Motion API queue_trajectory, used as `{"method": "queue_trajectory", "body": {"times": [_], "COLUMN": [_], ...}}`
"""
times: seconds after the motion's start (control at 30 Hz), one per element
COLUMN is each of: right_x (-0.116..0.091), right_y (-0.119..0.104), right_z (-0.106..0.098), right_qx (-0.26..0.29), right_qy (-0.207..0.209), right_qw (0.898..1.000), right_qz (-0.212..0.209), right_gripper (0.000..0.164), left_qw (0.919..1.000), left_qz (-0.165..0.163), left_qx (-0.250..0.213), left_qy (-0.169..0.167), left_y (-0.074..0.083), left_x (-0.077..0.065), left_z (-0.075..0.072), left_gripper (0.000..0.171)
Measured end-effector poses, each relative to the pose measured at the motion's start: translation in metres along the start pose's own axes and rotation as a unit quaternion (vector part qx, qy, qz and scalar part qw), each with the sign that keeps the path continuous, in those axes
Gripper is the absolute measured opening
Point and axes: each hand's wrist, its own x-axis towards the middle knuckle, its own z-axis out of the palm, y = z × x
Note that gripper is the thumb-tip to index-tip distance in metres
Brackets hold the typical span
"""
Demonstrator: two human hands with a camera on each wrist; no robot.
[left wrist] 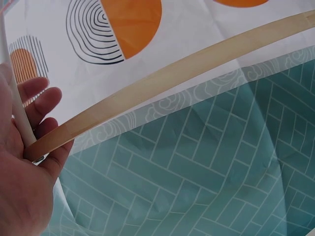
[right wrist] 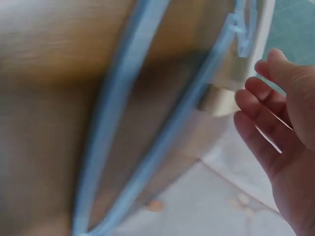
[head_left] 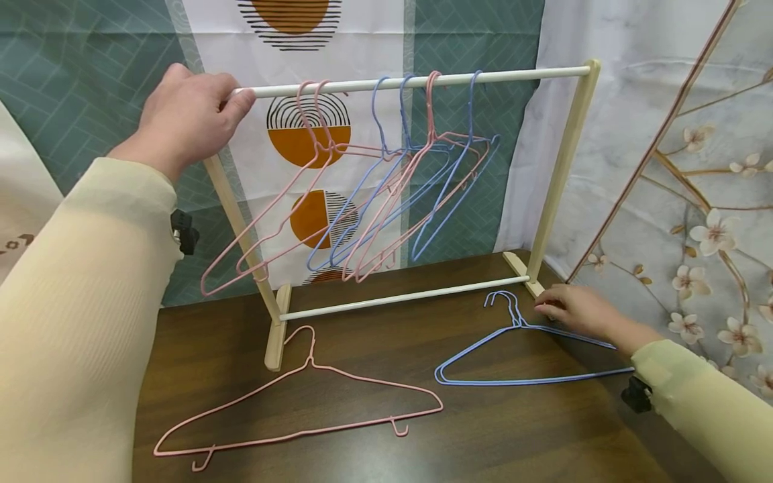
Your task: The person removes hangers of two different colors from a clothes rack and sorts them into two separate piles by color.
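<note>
My left hand (head_left: 190, 114) grips the top left corner of a clothes rack (head_left: 525, 75), which has a white rail and pale wooden posts. In the left wrist view the fingers wrap the joint of rail and post (left wrist: 162, 73). Above two stacked blue hangers (head_left: 513, 383) on the table, my right hand (head_left: 580, 312) hovers near the rack's right foot, fingers loosely bent. The right wrist view shows nothing between those fingers, with the blue hangers (right wrist: 115, 88) beside them, blurred. Several pink hangers (head_left: 431, 111) and blue hangers (head_left: 471, 107) hang from the rail.
A pink hanger (head_left: 311, 349) with small hooks lies flat at the table's front left. The brown table (head_left: 386, 315) carries the rack. Patterned cloth (head_left: 477, 40) hangs behind, and a flowered panel (head_left: 712, 255) stands close on the right.
</note>
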Motion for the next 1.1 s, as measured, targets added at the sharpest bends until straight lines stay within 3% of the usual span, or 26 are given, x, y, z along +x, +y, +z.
{"method": "queue_trajectory", "body": {"times": [0.07, 0.2, 0.3, 0.5, 0.8, 1.1], "right_x": [0.009, 0.033, 0.054, 0.096, 0.15, 0.183], "right_y": [-0.005, -0.028, -0.048, -0.081, -0.118, -0.139], "right_z": [-0.013, -0.054, -0.084, -0.122, -0.142, -0.151], "right_qx": [0.0, 0.01, 0.029, 0.083, 0.115, 0.117], "right_qy": [0.043, 0.108, 0.133, 0.182, 0.212, 0.22], "right_qw": [0.999, 0.993, 0.988, 0.978, 0.969, 0.966], "right_qz": [0.001, 0.042, 0.074, 0.066, 0.048, 0.073], "right_gripper": [0.009, 0.025, 0.039, 0.05, 0.052, 0.058], "left_qw": [1.0, 1.0, 1.0, 1.0, 1.0, 1.0], "left_qz": [0.002, 0.003, 0.001, 0.004, -0.003, -0.005], "left_qx": [0.0, 0.001, 0.001, 0.001, -0.003, -0.003], "left_qy": [0.001, 0.001, -0.001, -0.003, -0.003, -0.001], "left_y": [0.0, -0.001, -0.001, -0.001, 0.0, 0.001], "left_x": [0.0, 0.0, 0.0, 0.0, -0.002, -0.001], "left_z": [0.0, -0.001, -0.003, -0.003, 0.0, -0.001], "left_gripper": [0.055, 0.055, 0.055, 0.054, 0.054, 0.053]}}
